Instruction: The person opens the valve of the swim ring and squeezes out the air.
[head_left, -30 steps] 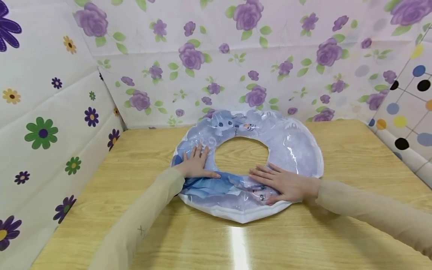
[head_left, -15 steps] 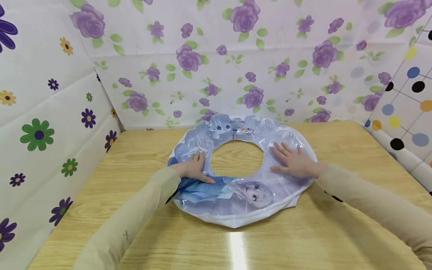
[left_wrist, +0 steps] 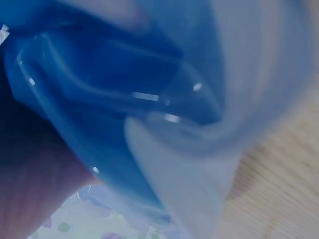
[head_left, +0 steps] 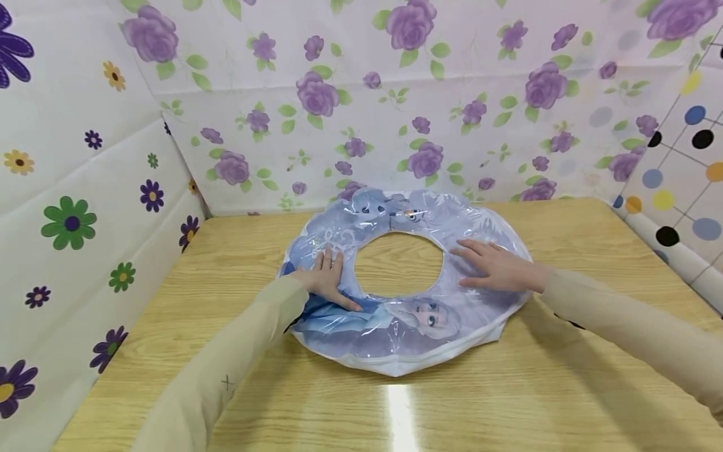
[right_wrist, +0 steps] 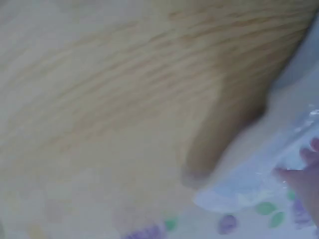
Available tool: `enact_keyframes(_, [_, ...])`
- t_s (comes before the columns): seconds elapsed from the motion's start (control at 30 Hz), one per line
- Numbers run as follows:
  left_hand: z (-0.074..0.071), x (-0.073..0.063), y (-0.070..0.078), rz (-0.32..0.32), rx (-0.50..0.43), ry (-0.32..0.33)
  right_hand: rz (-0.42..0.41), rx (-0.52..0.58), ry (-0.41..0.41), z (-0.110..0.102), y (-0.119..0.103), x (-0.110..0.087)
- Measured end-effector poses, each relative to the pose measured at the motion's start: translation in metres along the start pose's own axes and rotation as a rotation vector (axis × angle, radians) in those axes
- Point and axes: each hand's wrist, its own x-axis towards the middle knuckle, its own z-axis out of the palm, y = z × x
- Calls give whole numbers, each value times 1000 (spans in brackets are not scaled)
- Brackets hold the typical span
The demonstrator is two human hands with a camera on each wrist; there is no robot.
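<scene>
A partly filled swim ring [head_left: 395, 348] of clear, shiny plastic lies on the wooden table, printed with a snowman at its far side and a blue-dressed figure at its near side. On its left part my left hand [head_left: 326, 284] rests with fingers spread and thumb pointing right. My right hand [head_left: 499, 269] lies over the right part, fingers reaching toward the round hole. The left wrist view shows the ring's folded blue plastic [left_wrist: 109, 99] close up, with a blurred bit of the hand. Fingers of the right hand [right_wrist: 306, 181] show against the ring's edge in the right wrist view.
The wooden table [head_left: 214, 326] runs up to a back cloth [head_left: 254, 94] with purple roses. A flowered white cloth [head_left: 73, 157] hangs on the left, a dotted cloth [head_left: 683, 182] on the right. The ring's far edge lies close to the back cloth.
My right hand has slid from the ring's near side, beside the printed figure's face, up to its right part. The left hand has stayed almost in place.
</scene>
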Motion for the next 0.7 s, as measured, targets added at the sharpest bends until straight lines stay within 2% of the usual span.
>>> enact_keyframes(0.07, [-2,-1,2,-14,14,-9,-111,-34,83,-6,-3,-3])
enact_keyframes(0.13, [-4,-3,3,-31,25,-7,-184,-30,128,-11,-7,-8])
enact_keyframes(0.2, [-7,-5,5,-38,21,-8,-220,-26,121,-14,-7,-16])
enact_keyframes(0.3, [-8,-7,6,-39,6,-16,-265,-69,66,-10,-4,-32])
enact_keyframes(0.43, [-9,-9,7,-27,-17,-34,-340,-193,35,2,4,-51])
enact_keyframes(0.57, [-10,-14,7,9,-24,-18,-360,-252,24,10,10,-63])
enact_keyframes(0.7, [-10,-20,7,64,-34,30,-331,-202,8,8,10,-66])
